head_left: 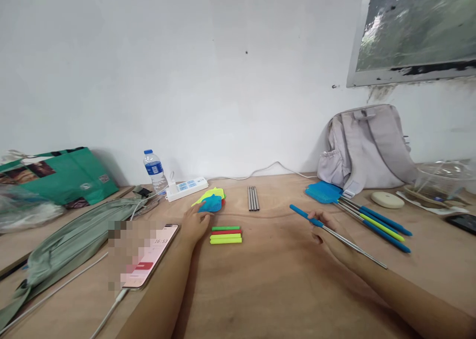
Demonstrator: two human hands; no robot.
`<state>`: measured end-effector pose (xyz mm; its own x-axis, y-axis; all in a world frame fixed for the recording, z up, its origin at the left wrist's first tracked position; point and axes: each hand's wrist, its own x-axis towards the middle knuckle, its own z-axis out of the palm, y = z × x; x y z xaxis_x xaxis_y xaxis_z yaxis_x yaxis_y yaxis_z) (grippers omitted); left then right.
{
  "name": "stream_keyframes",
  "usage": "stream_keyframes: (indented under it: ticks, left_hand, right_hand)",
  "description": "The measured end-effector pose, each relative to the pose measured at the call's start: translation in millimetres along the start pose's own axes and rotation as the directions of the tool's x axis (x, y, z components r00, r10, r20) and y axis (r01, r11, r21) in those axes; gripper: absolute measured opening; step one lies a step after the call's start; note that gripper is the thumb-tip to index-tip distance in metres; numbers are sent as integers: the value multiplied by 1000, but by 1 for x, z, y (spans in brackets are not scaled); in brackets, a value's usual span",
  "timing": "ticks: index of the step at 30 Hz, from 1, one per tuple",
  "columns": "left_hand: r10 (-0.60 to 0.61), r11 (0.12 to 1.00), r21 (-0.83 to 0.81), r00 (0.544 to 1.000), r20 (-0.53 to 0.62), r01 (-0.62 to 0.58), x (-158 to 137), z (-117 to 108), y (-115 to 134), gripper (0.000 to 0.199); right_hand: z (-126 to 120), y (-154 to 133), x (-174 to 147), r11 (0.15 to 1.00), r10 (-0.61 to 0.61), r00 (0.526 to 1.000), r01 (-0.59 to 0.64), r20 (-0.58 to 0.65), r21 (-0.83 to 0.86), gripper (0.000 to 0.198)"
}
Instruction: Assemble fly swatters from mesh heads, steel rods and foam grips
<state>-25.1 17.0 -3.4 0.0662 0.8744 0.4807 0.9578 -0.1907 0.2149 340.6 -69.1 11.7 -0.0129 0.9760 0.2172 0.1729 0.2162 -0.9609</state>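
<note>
My right hand (329,231) is closed around a thin metal telescopic rod with a blue handle (301,213), held slanting above the table. My left hand (196,221) reaches to a small pile of plastic fly swatter heads, its fingers stretched out at the edge of the blue fly swatter head (210,203). Beneath that lies a yellow-green fly swatter head (217,194), and a bit of red shows at the side. Between my hands, several green, red and yellow handles (226,235) lie side by side. Behind them rest several bare metal rods (253,199).
At right, blue fly swatters (323,192) with coloured handles lie before a grey backpack (366,148). A round white case (387,199) sits nearby. On the left are a phone (156,259) with a cable, a power strip (187,188), a water bottle (153,168) and a green bag (82,175).
</note>
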Motion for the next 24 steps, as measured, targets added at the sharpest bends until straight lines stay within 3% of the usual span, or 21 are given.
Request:
stream_keyframes:
  ticks: [3,5,9,13,18,21,23,24]
  left_hand:
    - [39,999,-24,989,142,-36,3,5,-4,36]
    - [47,999,-32,982,181,-42,4,6,-5,37]
    - [75,997,-39,981,176,-70,3,3,-5,39]
    - [75,994,-89,995,58,-69,1,1,-3,41]
    - [-89,965,-258,976,-200,35,-5,-10,9,42]
    - [-319,837,-540,879,-354,86,-9,-21,32,35]
    - [-454,655,-751,836,-308,80,-12,-27,54,34]
    - [-513,507,-856,832,-209,97,-15,-28,65,38]
  right_hand:
    - [-8,5,3,975,-165,985,172,59,-140,15]
    - [-11,10,4,911,-296,947,320,128,-262,9]
    - [-9,17,1,830,-309,901,411,304,-376,17]
    - [-7,20,3,825,-299,883,430,362,-366,12]
    - [-11,21,13,845,-313,924,377,222,-378,16]
    - [-13,23,17,888,-279,941,328,189,-322,15]
    - [-12,25,18,907,-253,953,294,169,-301,15]
    - [-12,25,18,904,-252,953,293,166,-310,15]
